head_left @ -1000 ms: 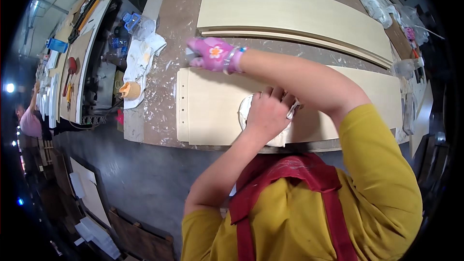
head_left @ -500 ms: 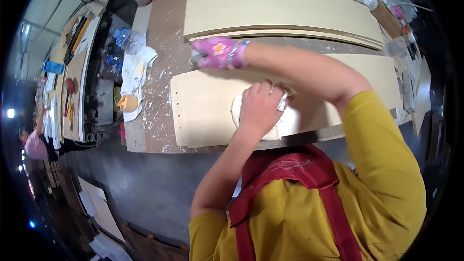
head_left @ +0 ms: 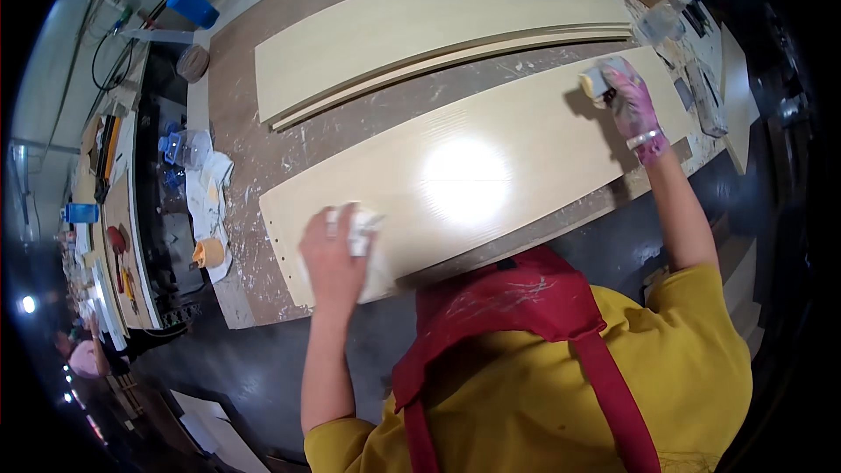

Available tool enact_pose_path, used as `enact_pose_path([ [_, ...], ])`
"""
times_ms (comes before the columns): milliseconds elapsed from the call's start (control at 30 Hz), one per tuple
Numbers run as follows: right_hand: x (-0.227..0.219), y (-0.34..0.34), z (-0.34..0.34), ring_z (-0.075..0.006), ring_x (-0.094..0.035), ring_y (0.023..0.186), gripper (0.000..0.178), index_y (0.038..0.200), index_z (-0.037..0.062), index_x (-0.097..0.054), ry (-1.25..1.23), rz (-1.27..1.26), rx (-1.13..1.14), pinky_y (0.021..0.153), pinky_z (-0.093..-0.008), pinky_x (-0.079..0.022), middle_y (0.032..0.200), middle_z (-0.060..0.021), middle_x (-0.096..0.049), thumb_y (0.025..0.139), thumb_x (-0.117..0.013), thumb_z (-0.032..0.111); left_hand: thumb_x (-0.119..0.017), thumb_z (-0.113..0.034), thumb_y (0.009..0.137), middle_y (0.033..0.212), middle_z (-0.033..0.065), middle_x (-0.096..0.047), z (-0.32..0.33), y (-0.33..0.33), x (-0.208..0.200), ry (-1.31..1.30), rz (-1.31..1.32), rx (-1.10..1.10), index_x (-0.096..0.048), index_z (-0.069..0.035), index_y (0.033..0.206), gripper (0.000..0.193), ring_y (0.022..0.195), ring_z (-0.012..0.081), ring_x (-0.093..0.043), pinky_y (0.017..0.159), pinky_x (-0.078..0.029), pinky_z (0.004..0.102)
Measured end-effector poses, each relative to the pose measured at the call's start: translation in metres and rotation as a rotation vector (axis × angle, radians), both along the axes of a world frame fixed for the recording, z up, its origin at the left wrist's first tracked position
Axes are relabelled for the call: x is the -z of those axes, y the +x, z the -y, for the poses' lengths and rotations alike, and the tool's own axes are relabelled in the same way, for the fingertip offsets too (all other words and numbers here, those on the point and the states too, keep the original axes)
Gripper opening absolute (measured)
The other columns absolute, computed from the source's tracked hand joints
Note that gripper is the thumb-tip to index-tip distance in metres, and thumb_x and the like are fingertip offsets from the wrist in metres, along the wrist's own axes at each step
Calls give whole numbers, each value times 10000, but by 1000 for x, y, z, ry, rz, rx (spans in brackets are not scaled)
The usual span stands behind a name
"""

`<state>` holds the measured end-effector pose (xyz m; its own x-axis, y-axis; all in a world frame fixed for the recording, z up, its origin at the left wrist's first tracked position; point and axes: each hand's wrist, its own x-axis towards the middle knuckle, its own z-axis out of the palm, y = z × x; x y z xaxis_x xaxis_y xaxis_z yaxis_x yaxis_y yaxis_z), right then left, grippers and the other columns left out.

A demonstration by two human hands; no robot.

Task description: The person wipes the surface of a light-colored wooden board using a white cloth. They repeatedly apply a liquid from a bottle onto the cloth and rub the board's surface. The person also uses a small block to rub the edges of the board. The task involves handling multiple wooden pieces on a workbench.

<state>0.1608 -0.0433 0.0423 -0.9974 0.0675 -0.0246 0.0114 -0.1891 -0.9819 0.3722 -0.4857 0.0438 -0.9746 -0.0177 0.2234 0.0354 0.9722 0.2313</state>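
Note:
A long pale wooden board (head_left: 377, 180) with a row of small holes near its left end lies across the workbench in front of me. On that left end my bare left hand (head_left: 335, 250) presses a crumpled white cloth (head_left: 366, 232), its fingers curled over it and slightly blurred. My right hand (head_left: 632, 105), in a pink patterned glove, is above the board's right end. It grips a small grey scraper (head_left: 598, 85) that carries pale orange-yellow paste; the handle is mostly hidden by the fingers.
Beyond the board lie stacked pale boards (head_left: 438, 22). Left on the paint-spotted workbench (head_left: 241, 210) are a stained white cloth (head_left: 210, 201) and an orange-smeared cup (head_left: 208, 252). A clear bottle (head_left: 663, 17) stands at far right. Another person (head_left: 88, 357) is at far left.
My right hand has swung from the board's far left edge to its right end with the scraper. My left hand has slid the cloth from mid-board to the left end. The view has shifted.

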Motion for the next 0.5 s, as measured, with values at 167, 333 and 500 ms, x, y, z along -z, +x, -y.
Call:
enact_pose_path([
  [167, 39, 18, -53, -118, -616, 831, 219, 1149, 65, -573, -225, 47, 46, 600, -239, -489, 995, -39, -640, 952, -540, 156, -675, -290, 837, 1166, 269, -552, 56, -55, 32, 15, -149, -318, -576, -80, 1251, 475, 1085, 420, -523, 920, -418, 503],
  [333, 53, 9, -58, -144, -609, 972, 305, 1223, 85, -560, -123, -11, -40, 661, -247, -522, 1115, -44, -625, 945, -550, 210, -681, -262, 770, 1252, 168, -569, -88, -178, 67, 223, -185, 124, -601, -97, 1217, 483, 1196, 358, -480, 1008, -347, 527],
  [500, 73, 1, -98, -165, -600, 1007, 329, 1231, 49, -548, -243, -6, -172, 694, -287, -522, 1163, -71, -613, 950, -547, 219, -643, -258, 794, 1233, 122, -544, -196, -162, 33, 234, -109, 435, -599, -179, 1197, 412, 1151, 310, -509, 936, -399, 513],
])
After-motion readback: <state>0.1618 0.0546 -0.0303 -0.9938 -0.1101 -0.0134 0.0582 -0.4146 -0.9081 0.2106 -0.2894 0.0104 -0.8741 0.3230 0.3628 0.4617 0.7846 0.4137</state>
